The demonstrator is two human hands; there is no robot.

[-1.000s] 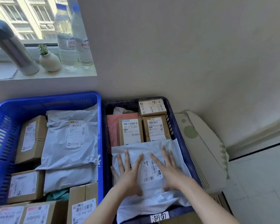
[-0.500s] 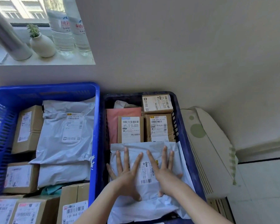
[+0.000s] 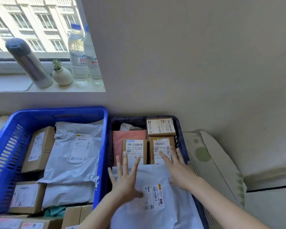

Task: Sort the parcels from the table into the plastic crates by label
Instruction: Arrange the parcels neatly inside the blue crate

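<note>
Mailer (image 3: 153,176) (grey, crinkled) lies beneath left hand (image 3: 125,181) and right hand (image 3: 178,169), grips splayed, empty.

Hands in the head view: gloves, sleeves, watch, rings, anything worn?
Nothing worn that shows. The left hand and right hand are bare: no gloves, no rings visible. The left forearm and right forearm are bare down to the picture's bottom edge, with no sleeve, watch or band in view. No markings visible.

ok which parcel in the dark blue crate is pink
The flat mailer at the back left of the dark blue crate, partly under a brown box. The others there are brown cardboard or white plastic.
</note>
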